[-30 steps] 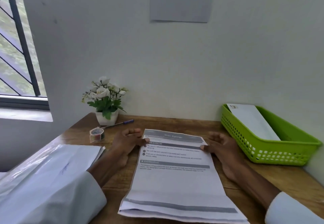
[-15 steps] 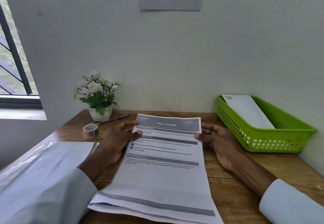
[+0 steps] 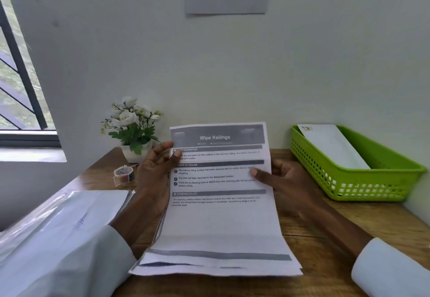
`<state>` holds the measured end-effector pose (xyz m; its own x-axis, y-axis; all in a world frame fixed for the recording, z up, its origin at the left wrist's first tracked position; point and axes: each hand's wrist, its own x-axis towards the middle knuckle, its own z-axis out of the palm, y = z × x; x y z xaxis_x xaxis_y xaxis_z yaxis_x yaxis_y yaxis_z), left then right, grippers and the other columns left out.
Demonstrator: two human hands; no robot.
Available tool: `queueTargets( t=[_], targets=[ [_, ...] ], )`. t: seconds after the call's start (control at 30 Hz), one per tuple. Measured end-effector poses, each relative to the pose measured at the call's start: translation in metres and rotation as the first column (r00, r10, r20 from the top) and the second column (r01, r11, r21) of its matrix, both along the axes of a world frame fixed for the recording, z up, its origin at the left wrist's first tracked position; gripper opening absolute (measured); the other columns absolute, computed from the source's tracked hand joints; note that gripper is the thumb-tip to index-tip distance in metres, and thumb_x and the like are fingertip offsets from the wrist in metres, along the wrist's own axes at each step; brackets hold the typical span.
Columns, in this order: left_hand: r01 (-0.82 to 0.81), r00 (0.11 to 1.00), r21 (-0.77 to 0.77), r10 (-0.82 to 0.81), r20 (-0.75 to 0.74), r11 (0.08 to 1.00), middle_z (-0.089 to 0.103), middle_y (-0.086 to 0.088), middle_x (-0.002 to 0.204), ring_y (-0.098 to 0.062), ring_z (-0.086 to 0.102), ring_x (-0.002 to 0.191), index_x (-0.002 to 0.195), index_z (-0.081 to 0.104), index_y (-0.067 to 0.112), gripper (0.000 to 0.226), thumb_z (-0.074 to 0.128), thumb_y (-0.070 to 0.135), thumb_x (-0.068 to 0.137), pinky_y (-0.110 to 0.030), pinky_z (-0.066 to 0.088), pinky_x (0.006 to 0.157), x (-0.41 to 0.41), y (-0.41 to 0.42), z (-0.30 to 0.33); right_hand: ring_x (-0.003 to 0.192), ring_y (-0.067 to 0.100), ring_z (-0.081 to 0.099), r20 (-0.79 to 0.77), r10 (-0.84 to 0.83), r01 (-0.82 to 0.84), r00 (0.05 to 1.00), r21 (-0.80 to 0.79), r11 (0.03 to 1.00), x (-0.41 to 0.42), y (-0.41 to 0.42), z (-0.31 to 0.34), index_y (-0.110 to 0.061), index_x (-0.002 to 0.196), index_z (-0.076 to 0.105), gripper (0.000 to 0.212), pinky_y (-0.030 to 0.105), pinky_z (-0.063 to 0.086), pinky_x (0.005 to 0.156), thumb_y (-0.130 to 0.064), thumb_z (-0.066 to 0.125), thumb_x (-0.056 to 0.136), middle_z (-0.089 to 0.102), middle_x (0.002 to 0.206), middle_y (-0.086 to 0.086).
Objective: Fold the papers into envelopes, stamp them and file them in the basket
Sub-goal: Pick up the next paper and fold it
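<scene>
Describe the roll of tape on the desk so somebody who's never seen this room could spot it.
Start at the potted white flowers against the wall. Just in front of the pot, on the wooden desk, stands the roll of tape. It is the only small round thing there, with a colourful patterned strip.

The person's left hand (image 3: pixel 153 175) grips from its side with the thumb on top and the fingers curled behind, while the right hand (image 3: pixel 286 180) mirrors it, thumb pressed flat on top, both forearms reaching forward out of pale sleeves.
</scene>
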<state>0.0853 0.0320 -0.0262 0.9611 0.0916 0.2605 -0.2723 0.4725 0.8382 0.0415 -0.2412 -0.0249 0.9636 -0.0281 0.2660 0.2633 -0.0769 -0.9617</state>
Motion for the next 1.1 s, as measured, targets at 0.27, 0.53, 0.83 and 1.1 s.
queueTargets(
  t=[0.27, 0.53, 0.83, 1.1],
  targets=[
    [0.25, 0.967, 0.217, -0.235, -0.095, 0.944, 0.07, -0.016, 0.116, -0.037, 0.066, 0.107, 0.119, 0.061, 0.006, 0.043, 0.069, 0.015, 0.078, -0.053, 0.053, 0.092, -0.008, -0.006, 0.004, 0.089, 0.032, 0.074, -0.067, 0.019, -0.003, 0.998, 0.231, 0.973, -0.007, 0.008, 0.008, -0.003, 0.102, 0.073, 0.023, 0.042, 0.059, 0.079, -0.014, 0.074, 0.082, 0.076, 0.099, 0.014],
    [0.089, 0.996, 0.447, -0.082, -0.034, 0.89, 0.076, 0.012, 0.082, -0.002, 0.071, 0.076, 0.098, 0.07, 0.016, 0.021, 0.065, 0.0, 0.086, -0.013, 0.054, 0.065, -0.006, -0.016, 0.0, 0.111, 0.04, 0.064, -0.226, 0.188, -0.104, 0.956, 0.338, 0.936, -0.008, 0.0, 0.01, -0.003, 0.116, 0.068, 0.033, 0.055, 0.047, 0.1, -0.008, 0.068, 0.083, 0.07, 0.116, 0.02],
    [0.129, 0.99, 0.323, -0.103, -0.097, 0.937, 0.067, 0.002, 0.069, 0.011, 0.061, 0.053, 0.097, 0.067, -0.003, 0.029, 0.043, -0.018, 0.09, -0.004, 0.045, 0.056, -0.004, -0.01, 0.011, 0.114, 0.036, 0.064, -0.21, 0.237, -0.13, 0.949, 0.425, 0.896, -0.005, -0.009, 0.017, -0.001, 0.119, 0.067, 0.035, 0.047, 0.053, 0.095, 0.0, 0.052, 0.087, 0.069, 0.118, 0.02],
    [0.178, 0.964, -0.072, -0.188, -0.186, 0.981, 0.072, -0.017, 0.085, -0.03, 0.068, 0.082, 0.089, 0.07, 0.006, 0.036, 0.034, 0.007, 0.089, -0.048, 0.053, 0.089, -0.01, -0.009, 0.01, 0.077, 0.021, 0.073, -0.011, 0.299, -0.273, 0.954, 0.378, 0.885, -0.016, -0.011, 0.032, -0.02, 0.074, 0.081, 0.04, 0.037, 0.061, 0.066, -0.034, 0.045, 0.084, 0.077, 0.084, 0.005]
  ],
)
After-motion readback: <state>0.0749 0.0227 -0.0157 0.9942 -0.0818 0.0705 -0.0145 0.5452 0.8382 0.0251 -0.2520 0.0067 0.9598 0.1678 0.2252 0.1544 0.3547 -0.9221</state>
